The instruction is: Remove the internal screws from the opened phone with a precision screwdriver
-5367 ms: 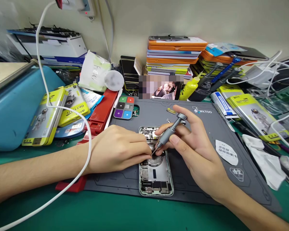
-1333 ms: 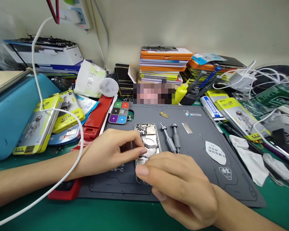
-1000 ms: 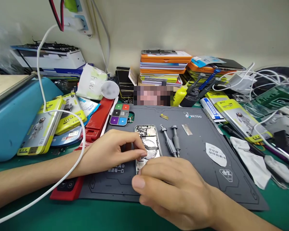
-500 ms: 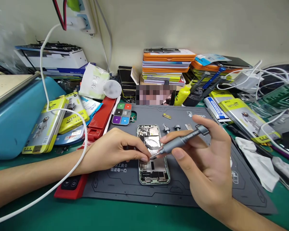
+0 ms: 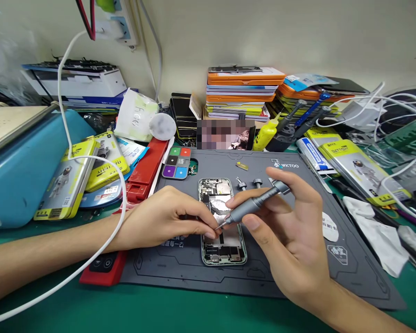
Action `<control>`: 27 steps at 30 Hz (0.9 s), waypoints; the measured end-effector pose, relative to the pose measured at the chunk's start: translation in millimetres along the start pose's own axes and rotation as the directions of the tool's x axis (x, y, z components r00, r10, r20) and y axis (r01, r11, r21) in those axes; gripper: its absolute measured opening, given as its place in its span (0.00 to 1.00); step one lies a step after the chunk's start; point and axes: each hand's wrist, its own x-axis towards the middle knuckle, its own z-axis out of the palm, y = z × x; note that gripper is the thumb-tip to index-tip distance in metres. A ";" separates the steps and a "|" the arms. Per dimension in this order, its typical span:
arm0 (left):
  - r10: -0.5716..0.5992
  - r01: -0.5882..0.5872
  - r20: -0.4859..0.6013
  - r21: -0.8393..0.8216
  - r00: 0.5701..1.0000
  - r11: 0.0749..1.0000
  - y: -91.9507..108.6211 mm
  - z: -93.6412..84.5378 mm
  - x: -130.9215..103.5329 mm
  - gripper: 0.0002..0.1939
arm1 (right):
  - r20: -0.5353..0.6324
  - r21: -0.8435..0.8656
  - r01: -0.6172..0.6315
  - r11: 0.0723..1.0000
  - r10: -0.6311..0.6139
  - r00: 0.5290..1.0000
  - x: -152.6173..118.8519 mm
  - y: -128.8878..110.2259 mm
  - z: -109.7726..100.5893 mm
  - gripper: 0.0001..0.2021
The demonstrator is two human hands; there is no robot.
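An opened phone (image 5: pixel 229 240) lies on the dark grey mat (image 5: pixel 180 275), its inner parts showing. Over its left edge, my left hand (image 5: pixel 173 217) has thumb and index finger pinched together at the screwdriver's tip; anything between them is too small to make out. My right hand (image 5: pixel 294 231) holds a grey screwdriver (image 5: pixel 246 210) slantwise, with its tip pointing down left to those fingertips and its cap near my index finger. Behind the phone, two small grey knobbed bits (image 5: pixel 241 185) and a small yellow piece (image 5: pixel 241 166) rest on the mat.
A white cable (image 5: pixel 123 199) loops over my left forearm. Left are a red tool (image 5: pixel 143 171), yellow battery packs (image 5: pixel 64 182) and a coloured tile box (image 5: pixel 176 163). Behind stand a yellow bottle (image 5: pixel 265 133), a tool holder (image 5: pixel 282 141) and stacked orange cases (image 5: pixel 244 79). Right lies white cloth (image 5: pixel 377 236).
The screwdriver and my right hand have shifted slightly left, still meeting my left fingertips. The view has moved a little, revealing more of the mat's right side. My left hand keeps its pinch.
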 end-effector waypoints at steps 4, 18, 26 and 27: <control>0.023 -0.023 0.025 0.019 0.999 1.000 0.7 -0.8 0.6 0.06 | -0.001 0.024 -0.041 0.999 0.041 0.999 0.9 -0.6 0.4 0.26; 0.053 -0.057 0.038 0.103 0.998 0.993 2.8 -0.5 -2.1 0.07 | -0.003 0.164 -0.257 0.952 0.261 0.965 9.2 -0.6 -1.5 0.24; 0.086 -0.088 0.027 0.091 0.996 0.992 1.3 -0.1 -0.9 0.06 | -0.005 0.203 -0.262 0.943 0.269 0.963 9.3 -0.7 -1.0 0.24; 0.094 -0.096 0.024 0.088 0.995 0.991 1.0 -0.1 -0.9 0.06 | -0.007 0.219 -0.270 0.938 0.278 0.960 10.2 -0.6 -0.9 0.24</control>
